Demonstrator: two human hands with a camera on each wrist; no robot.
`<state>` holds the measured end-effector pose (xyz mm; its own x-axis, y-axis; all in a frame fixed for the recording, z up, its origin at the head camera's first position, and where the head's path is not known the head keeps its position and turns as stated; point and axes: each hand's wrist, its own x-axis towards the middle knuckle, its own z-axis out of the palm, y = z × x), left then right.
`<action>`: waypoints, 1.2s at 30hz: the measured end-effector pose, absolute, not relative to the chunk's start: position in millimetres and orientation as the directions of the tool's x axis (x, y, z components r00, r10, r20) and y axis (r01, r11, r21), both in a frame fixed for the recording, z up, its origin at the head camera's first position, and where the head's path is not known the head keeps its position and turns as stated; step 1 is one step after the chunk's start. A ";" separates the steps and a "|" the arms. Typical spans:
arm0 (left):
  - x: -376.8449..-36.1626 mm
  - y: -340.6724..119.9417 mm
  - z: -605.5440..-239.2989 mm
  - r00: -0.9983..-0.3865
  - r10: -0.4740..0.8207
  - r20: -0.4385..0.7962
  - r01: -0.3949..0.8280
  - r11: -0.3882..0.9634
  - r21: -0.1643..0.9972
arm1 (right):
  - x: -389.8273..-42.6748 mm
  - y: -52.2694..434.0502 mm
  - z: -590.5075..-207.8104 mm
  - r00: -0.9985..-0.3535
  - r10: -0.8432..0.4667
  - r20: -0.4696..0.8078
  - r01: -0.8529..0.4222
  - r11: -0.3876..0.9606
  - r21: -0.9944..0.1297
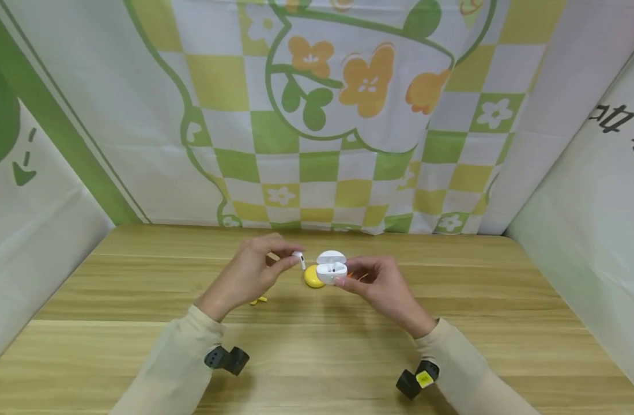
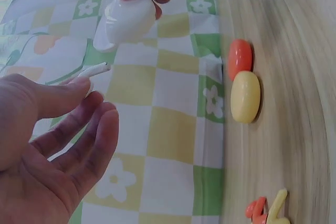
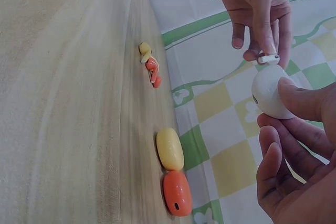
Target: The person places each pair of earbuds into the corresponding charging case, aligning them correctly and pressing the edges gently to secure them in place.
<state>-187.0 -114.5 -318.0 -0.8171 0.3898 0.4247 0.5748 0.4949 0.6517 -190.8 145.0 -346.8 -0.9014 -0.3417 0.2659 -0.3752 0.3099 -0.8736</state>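
Between thumb and fingertips, my left hand point(image 1: 252, 271) pinches a white wireless earbud point(image 1: 302, 260), its stem pointing down in the head view. Just to the right, my right hand point(image 1: 384, 282) grips a white earbud charging case point(image 1: 331, 273) by its side, thumb at the front. The case's lid point(image 1: 331, 257) is flipped up, and dark spots show in its inner tray. Both things are held up above the table. In the right wrist view the white earbud point(image 3: 269, 59) appears right by the case point(image 3: 273, 94).
On the wooden table point(image 1: 317, 357) a yellow case point(image 3: 170, 149) lies beside an orange case point(image 3: 177, 192). Yellow earbuds point(image 3: 145, 51) and orange earbuds point(image 3: 153, 72) lie together further left. A patterned cloth point(image 1: 317, 167) hangs behind the table's back edge.
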 end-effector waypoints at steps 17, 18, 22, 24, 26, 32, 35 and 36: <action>-182.5 -94.9 -318.0 -0.812 0.354 0.464 0.578 0.383 0.720 | -190.1 142.3 -350.2 -0.895 -0.351 0.275 -0.383 0.287 -0.878; -182.3 -93.7 -318.1 -0.812 0.352 0.466 0.579 0.382 0.720 | -190.0 142.2 -350.2 -0.894 -0.352 0.278 -0.385 0.284 -0.878; -182.0 -89.4 -319.0 -0.812 0.338 0.476 0.580 0.376 0.723 | -189.6 142.2 -350.1 -0.893 -0.353 0.278 -0.385 0.282 -0.879; -182.2 -87.5 -318.8 -0.810 0.332 0.484 0.584 0.373 0.721 | -189.2 142.0 -349.4 -0.896 -0.350 0.273 -0.381 0.290 -0.878; -182.2 -85.9 -318.6 -0.807 0.328 0.491 0.588 0.368 0.720 | -188.7 141.6 -348.6 -0.900 -0.347 0.265 -0.374 0.297 -0.879; -181.9 -81.6 -319.1 -0.797 0.328 0.508 0.602 0.354 0.716 | -187.8 140.9 -347.7 -0.905 -0.343 0.253 -0.362 0.305 -0.881; -181.7 -79.8 -319.4 -0.793 0.320 0.518 0.607 0.352 0.712 | -187.9 140.5 -348.2 -0.903 -0.344 0.255 -0.364 0.300 -0.882; -181.8 -79.3 -319.5 -0.793 0.318 0.520 0.608 0.351 0.712 | -188.0 140.3 -348.5 -0.903 -0.344 0.257 -0.364 0.298 -0.882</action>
<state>-181.8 -79.3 -319.5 -0.7928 0.3185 0.5196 0.6078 0.3511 0.7123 -188.0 140.3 -348.5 -0.9032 -0.3441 0.2567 -0.3644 0.2984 -0.8821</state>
